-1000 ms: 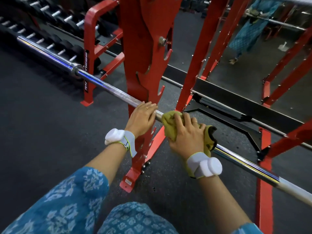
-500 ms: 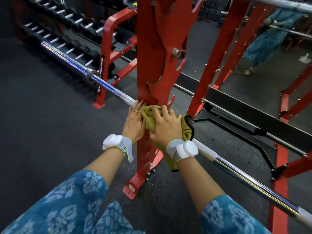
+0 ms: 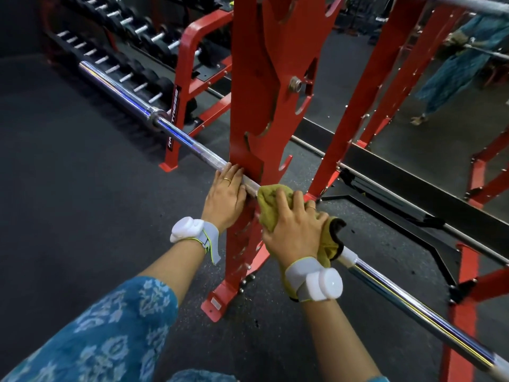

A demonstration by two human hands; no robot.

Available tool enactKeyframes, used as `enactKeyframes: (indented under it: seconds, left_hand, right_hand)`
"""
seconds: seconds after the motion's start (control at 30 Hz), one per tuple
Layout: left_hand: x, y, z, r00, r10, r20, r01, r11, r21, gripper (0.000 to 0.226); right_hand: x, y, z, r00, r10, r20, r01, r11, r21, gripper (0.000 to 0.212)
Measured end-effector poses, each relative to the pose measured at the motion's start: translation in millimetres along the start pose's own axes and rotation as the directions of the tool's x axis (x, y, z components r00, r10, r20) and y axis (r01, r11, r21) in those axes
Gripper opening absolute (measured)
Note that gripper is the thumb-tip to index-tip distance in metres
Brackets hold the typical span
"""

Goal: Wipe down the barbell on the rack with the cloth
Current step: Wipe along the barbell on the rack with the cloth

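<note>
Hidden: we can't see the bar (image 3: 192,144) under the cloth (image 3: 268,205); its right end blurs off-frame.
Right grip: right hand (image 3: 294,230) clamps cloth round bar, beside the upright (image 3: 256,92).
Left grip: left hand (image 3: 225,197) flat on bar, holding nothing.
Around: dumbbells (image 3: 143,75) behind.

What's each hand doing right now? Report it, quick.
Left hand: open, fingers resting on the barbell.
Right hand: closed, gripping the cloth around the barbell.

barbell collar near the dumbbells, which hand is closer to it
Left. The left hand rests on the chrome barbell between its steel collar and the right hand, which grips the yellow-green cloth farther along.
</note>
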State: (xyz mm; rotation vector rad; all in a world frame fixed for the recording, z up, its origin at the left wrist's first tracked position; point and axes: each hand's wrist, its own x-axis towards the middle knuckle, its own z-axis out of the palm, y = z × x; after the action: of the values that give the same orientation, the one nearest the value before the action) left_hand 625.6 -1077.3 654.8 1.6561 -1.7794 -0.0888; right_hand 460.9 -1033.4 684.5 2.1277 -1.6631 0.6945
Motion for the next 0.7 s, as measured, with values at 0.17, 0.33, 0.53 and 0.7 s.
enactKeyframes:
  seconds: [0.17, 0.33, 0.53, 0.7]
  left_hand:
    - [2, 1, 5, 1.0, -0.014, -0.007, 0.014, 1.0, -0.02, 0.055]
    - [1, 5, 2, 0.999, -0.016, -0.028, 0.016, 1.0, 0.002, 0.058]
    - [0, 5, 5, 0.998, -0.015, -0.059, 0.016, 1.0, 0.019, 0.054]
    - [-1, 3, 5, 0.998, -0.012, -0.067, 0.011, 1.0, -0.01, 0.052]
  right_hand:
    - [36, -17, -9, 0.964, 0.007, 0.266, -0.031, 0.996, 0.087, 0.065]
    - [69, -8, -6, 0.856, 0.096, 0.509, -0.282, 0.91, 0.302, 0.062]
    - [54, 15, -11, 0.838, 0.167, 0.519, -0.35, 0.895, 0.278, 0.055]
    - [27, 25, -19, 0.895, 0.214, 0.391, -0.3, 0.938, 0.174, 0.055]
